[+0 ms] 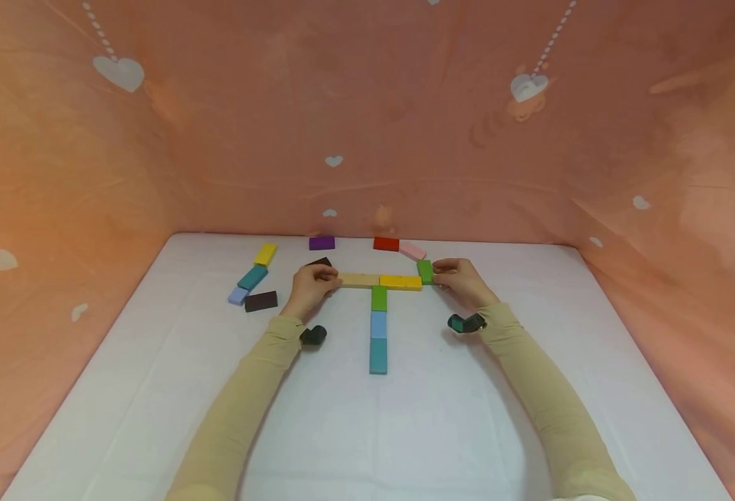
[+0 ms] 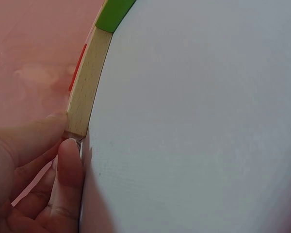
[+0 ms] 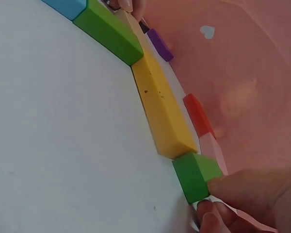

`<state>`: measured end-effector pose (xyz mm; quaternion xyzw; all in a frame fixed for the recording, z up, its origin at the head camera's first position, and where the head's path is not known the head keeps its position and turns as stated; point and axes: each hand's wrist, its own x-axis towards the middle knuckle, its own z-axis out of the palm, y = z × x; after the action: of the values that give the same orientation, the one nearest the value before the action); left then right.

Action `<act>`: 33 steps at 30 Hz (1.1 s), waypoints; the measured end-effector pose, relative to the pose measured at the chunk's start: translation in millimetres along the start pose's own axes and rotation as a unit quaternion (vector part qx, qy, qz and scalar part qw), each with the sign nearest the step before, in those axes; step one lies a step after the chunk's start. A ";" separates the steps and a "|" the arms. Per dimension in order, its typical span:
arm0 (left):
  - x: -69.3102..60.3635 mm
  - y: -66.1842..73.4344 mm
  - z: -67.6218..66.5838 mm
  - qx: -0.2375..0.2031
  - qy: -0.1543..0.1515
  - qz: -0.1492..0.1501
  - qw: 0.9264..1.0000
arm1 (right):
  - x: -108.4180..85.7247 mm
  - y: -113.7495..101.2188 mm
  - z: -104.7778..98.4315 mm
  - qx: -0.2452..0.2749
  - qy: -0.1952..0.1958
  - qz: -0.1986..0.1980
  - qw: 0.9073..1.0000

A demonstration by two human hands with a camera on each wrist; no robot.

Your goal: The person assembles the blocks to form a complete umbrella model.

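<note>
My left hand [image 1: 311,289] pinches the left end of a plain wooden block [image 1: 359,280] between thumb and finger, as the left wrist view shows. End to end with it lies a yellow block [image 1: 400,282]. At that block's right end stands a green block [image 3: 190,177], set crosswise, and my right hand [image 1: 462,280] pinches its outer side with the thumb and fingertips. From the middle of the row another green block [image 1: 379,298], a light blue block [image 1: 378,324] and a teal block [image 1: 378,356] run straight down toward me.
Behind the row lie a red block [image 1: 386,243], a pink block [image 1: 413,250] and a purple block [image 1: 322,243]. A dark block [image 1: 319,262] is partly hidden by my left hand. Farther left are a yellow block [image 1: 265,255], a teal block [image 1: 252,277], a periwinkle block [image 1: 238,296] and a dark block [image 1: 261,301].
</note>
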<state>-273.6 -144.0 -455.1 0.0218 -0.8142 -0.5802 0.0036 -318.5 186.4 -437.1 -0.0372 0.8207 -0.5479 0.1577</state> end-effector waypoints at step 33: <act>-6.4 11.2 -22.2 -0.036 0.005 0.030 0.999 | -5.0 -3.6 7.4 -0.007 0.047 0.014 0.999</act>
<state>-266.9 -161.1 -437.2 0.0002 -0.7932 -0.6085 0.0255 -312.0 179.5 -435.3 -0.0008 0.8313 -0.5412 0.1264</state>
